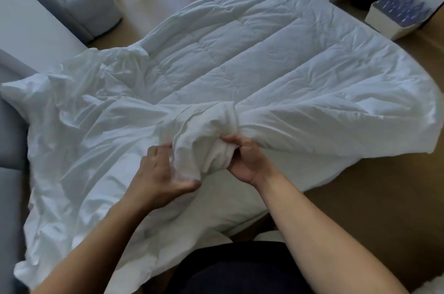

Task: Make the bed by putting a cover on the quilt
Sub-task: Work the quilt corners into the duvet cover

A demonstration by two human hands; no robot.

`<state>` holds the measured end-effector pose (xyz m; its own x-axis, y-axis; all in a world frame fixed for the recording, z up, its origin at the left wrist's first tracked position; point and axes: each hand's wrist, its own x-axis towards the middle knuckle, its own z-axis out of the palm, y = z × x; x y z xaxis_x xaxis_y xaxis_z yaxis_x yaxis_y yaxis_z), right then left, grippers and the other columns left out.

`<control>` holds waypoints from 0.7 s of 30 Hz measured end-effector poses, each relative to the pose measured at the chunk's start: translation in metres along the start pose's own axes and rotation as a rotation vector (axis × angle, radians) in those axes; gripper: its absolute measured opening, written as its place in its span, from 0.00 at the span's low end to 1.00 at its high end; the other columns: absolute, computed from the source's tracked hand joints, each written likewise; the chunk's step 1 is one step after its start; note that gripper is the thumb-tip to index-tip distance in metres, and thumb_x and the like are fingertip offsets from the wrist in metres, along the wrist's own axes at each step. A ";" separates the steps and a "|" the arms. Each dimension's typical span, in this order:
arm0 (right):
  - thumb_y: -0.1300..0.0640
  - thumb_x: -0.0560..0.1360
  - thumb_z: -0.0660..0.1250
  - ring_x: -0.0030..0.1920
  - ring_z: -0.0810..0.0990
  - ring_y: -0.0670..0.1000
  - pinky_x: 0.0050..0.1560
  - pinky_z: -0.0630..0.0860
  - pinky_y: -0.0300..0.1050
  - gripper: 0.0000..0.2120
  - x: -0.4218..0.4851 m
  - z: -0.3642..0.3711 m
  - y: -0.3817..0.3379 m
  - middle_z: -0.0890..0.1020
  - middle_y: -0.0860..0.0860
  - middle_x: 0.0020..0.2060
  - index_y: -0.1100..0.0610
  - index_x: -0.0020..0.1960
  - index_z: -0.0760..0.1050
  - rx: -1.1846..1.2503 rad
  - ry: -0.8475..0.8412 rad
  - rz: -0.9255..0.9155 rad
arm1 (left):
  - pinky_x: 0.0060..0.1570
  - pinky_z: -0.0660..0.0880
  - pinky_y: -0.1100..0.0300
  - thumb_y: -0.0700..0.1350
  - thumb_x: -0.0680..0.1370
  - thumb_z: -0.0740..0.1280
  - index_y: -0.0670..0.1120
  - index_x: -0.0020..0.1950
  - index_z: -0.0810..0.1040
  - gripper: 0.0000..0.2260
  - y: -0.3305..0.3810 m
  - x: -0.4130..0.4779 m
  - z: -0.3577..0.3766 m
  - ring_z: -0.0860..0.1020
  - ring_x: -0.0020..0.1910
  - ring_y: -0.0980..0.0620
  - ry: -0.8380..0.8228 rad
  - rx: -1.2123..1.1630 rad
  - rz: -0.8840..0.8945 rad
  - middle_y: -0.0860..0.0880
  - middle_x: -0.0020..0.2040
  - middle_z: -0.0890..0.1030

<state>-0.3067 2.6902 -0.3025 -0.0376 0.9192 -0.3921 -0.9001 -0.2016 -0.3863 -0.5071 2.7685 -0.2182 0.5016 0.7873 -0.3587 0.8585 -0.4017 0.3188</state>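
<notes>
White cover point(96, 130) bunched over the quilt point(252, 48); left hand point(163, 173) and right hand point(247, 161) both grip its gathered fabric.

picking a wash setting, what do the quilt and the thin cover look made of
The quilt looks like padded white fabric with a soft filling, fibre or down: puffy stitched channels, matte surface. The cover looks like thin woven cloth, perhaps cotton or a blend: fine sharp creases, faint sheen.

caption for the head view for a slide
Left hand and right hand grip the bunched white cover over the quilt.
</notes>
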 end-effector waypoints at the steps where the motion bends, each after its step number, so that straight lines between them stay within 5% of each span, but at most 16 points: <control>1: 0.61 0.76 0.61 0.65 0.77 0.60 0.67 0.74 0.55 0.22 -0.002 0.003 0.000 0.78 0.62 0.65 0.66 0.69 0.74 0.002 -0.004 -0.008 | 0.58 0.75 0.49 0.68 0.57 0.77 0.53 0.68 0.70 0.44 0.008 0.012 -0.001 0.74 0.59 0.49 0.020 -0.128 -0.003 0.53 0.61 0.74; 5: 0.56 0.79 0.61 0.66 0.78 0.61 0.66 0.75 0.56 0.20 -0.009 0.008 -0.001 0.79 0.62 0.64 0.65 0.67 0.77 0.063 -0.019 -0.033 | 0.49 0.76 0.52 0.54 0.62 0.73 0.50 0.55 0.79 0.23 0.020 0.038 -0.003 0.79 0.50 0.49 -0.057 -0.250 0.060 0.53 0.49 0.81; 9: 0.42 0.81 0.61 0.71 0.73 0.62 0.74 0.65 0.61 0.29 -0.009 0.020 0.001 0.74 0.62 0.70 0.61 0.74 0.71 0.062 -0.008 -0.020 | 0.42 0.76 0.51 0.44 0.69 0.71 0.48 0.38 0.80 0.01 0.003 0.044 -0.001 0.80 0.39 0.55 -0.015 -0.318 0.206 0.54 0.35 0.82; 14: 0.33 0.80 0.59 0.71 0.72 0.60 0.75 0.64 0.58 0.36 0.004 0.031 0.026 0.73 0.62 0.71 0.60 0.75 0.70 0.029 -0.011 0.023 | 0.35 0.70 0.60 0.37 0.71 0.68 0.47 0.33 0.76 0.08 -0.011 0.045 -0.005 0.77 0.35 0.55 -0.028 -0.329 0.384 0.53 0.31 0.79; 21: 0.28 0.75 0.61 0.72 0.72 0.60 0.77 0.62 0.57 0.42 0.016 0.047 0.054 0.76 0.62 0.69 0.60 0.72 0.73 -0.075 0.080 0.100 | 0.29 0.66 0.64 0.44 0.63 0.66 0.48 0.30 0.71 0.04 -0.030 0.048 -0.028 0.69 0.27 0.58 -0.145 -0.393 0.442 0.55 0.26 0.72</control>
<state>-0.3758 2.7096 -0.2903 -0.0877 0.8638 -0.4962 -0.8583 -0.3183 -0.4025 -0.5120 2.8319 -0.2207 0.8345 0.5025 -0.2261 0.4761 -0.4510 0.7550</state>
